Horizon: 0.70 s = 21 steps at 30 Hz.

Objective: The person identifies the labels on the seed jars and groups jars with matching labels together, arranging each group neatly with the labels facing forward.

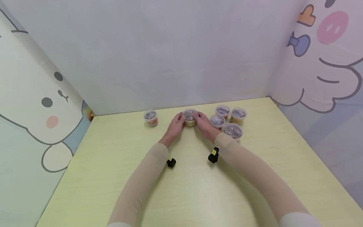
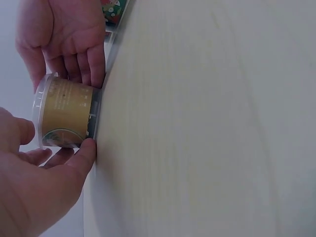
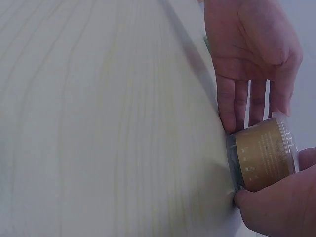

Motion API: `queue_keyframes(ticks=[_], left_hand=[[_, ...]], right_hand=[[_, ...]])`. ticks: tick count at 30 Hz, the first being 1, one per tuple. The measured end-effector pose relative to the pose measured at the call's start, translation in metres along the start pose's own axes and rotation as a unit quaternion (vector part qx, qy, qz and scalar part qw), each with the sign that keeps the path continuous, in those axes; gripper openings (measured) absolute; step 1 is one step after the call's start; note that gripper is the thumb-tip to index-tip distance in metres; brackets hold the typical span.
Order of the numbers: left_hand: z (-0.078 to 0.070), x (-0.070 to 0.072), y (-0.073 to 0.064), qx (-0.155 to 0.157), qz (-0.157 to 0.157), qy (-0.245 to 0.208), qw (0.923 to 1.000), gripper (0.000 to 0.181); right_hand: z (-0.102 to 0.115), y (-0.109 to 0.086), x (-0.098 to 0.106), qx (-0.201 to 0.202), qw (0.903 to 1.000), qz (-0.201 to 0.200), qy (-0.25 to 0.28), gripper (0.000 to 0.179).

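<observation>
A round plastic tub (image 1: 190, 121) with a clear lid and a tan-brown printed band stands upright on the table (image 1: 187, 189), near its back edge. My left hand (image 1: 174, 126) holds it from the left side, with fingertips low on its wall (image 2: 66, 116). From the right, my right hand (image 1: 204, 124) grips the same tub, its thumb by the lid rim. In the right wrist view the tub (image 3: 264, 155) sits between both hands, and the lower right part is covered by the right hand.
Several similar lidded tubs (image 1: 233, 130) cluster just right of my right hand. Another tub (image 1: 151, 119), with a red-patterned side, stands alone to the left. A pale wall (image 1: 170, 63) rises behind the table, and cartoon-printed panels (image 1: 51, 110) flank both sides.
</observation>
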<state>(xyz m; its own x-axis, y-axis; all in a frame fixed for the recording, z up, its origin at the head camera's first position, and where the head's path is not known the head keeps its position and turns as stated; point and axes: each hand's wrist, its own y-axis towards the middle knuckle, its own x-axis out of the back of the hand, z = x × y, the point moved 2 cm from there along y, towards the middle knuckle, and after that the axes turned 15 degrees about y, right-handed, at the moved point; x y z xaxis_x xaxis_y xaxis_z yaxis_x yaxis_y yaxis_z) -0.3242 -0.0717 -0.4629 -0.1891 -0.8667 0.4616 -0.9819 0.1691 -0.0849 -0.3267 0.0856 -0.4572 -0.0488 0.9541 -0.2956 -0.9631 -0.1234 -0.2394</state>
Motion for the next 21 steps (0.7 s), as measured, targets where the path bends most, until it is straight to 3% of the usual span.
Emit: queue_keyframes(ticks=[8, 14, 21], left_hand=[[0.001, -0.001, -0.003, 0.003, 0.012, -0.016, 0.9998, 0.053], [0.003, -0.003, -0.008, -0.001, 0.026, -0.001, 0.9997, 0.058], [0.006, -0.001, -0.015, -0.007, 0.014, 0.004, 0.9999, 0.056]], right_hand=[[0.0, -0.009, 0.001, 0.002, 0.9995, 0.005, -0.033, 0.062], [-0.002, -0.016, 0.0, 0.007, 0.9991, 0.006, -0.042, 0.064], [-0.004, -0.023, -0.001, -0.001, 0.9979, 0.024, -0.061, 0.066]])
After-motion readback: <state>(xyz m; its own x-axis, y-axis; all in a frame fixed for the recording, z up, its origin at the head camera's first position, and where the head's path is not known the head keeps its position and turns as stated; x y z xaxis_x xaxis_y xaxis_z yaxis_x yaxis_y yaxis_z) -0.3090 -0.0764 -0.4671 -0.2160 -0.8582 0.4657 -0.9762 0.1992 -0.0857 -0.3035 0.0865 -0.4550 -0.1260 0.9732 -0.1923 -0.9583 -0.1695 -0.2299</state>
